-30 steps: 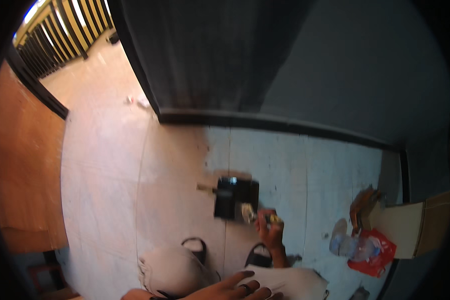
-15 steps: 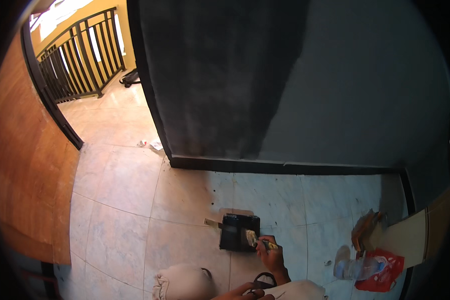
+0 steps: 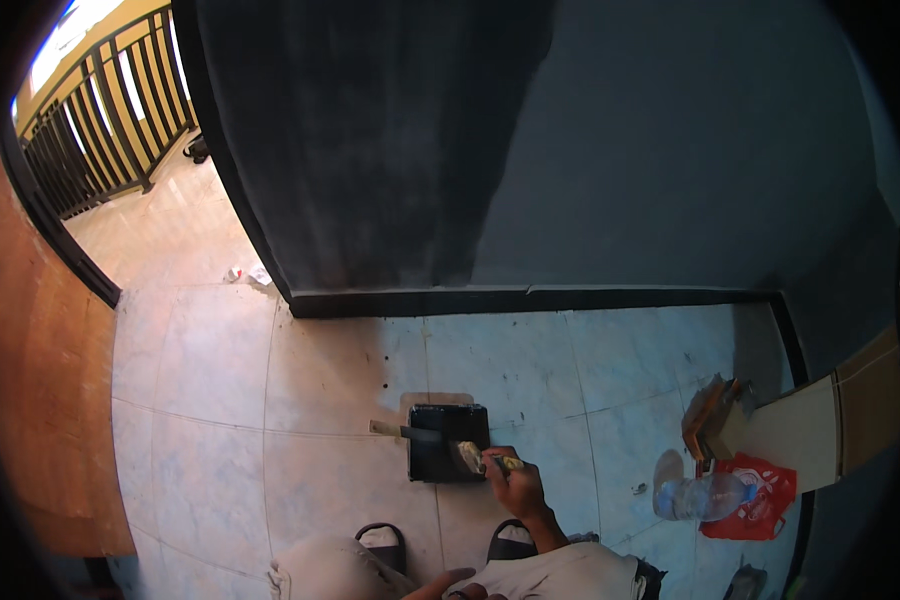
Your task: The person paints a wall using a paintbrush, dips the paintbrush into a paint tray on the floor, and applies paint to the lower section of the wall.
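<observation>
My right hand (image 3: 519,489) is closed round the handle of a paintbrush (image 3: 470,457), whose pale bristles are over the right side of a black paint tray (image 3: 449,472). Dark paint appears to lie in the tray. Across the tray's left rim rests a flat tool (image 3: 386,429) with a pale end sticking out and a dark part inside; its kind is unclear. Low in the picture, my left hand (image 3: 450,585) lies against my lap, fingers loosely stretched and nothing seen in them. The lower edge cuts off part of it.
Ahead stands a grey wall (image 3: 630,170) with a darker painted area at left and a black skirting (image 3: 530,302). At right are a clear plastic bottle (image 3: 705,498), a red plastic bag (image 3: 760,515) and a brown object (image 3: 710,420). A wooden door (image 3: 50,400) and railing (image 3: 110,120) are left.
My view has turned, so the wall, tray and bottle sit further left and higher. Both my sandalled feet now show. The brush stays in my right hand over the tray.
</observation>
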The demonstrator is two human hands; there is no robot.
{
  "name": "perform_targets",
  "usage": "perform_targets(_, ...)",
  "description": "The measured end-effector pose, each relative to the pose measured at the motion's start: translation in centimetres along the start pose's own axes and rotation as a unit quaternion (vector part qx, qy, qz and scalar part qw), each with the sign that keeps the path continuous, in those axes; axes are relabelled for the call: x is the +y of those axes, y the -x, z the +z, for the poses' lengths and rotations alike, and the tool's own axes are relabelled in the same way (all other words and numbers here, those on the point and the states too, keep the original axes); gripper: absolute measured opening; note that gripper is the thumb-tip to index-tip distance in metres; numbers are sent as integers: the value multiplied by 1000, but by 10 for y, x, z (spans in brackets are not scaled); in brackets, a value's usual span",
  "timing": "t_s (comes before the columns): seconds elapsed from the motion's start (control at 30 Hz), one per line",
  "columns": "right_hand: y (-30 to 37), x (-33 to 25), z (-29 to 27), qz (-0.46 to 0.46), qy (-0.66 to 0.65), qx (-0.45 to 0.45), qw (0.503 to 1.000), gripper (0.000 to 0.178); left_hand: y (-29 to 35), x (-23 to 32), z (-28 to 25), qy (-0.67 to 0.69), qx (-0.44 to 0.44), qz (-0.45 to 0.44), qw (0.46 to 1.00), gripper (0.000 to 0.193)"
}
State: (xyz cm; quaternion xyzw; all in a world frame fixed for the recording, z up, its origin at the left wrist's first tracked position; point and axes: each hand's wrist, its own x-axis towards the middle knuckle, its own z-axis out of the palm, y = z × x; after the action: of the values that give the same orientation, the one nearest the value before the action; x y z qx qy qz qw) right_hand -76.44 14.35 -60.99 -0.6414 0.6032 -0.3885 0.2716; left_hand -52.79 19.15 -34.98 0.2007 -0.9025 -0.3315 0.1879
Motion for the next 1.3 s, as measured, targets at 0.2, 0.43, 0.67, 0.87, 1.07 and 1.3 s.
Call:
perform_targets(0.2,-11,-7,-5,44,5,-82,996,21,5,4,-15,-23,-74,-30,997,42)
perform_targets(0.43,-18,3,-8,23,62,-32,997,15,4,9,-18,-1,-104,-92,990,39)
perform_targets(0.67,-15,16,18,3,105,-18,994,11,12,13,-8,-15,-105,-116,988,37)
perform_targets(0.87,-15,28,26,2,119,-16,993,10,13,10,-10,-32,-135,-105,985,38)
perform_targets(1.07,-15,27,43,-13,114,0,993,11,13,11,-19,-13,-141,-129,982,40)
perform_targets(1.3,-9,44,41,-2,125,-3,992,11,11,7,-12,11,-141,-127,982,40)
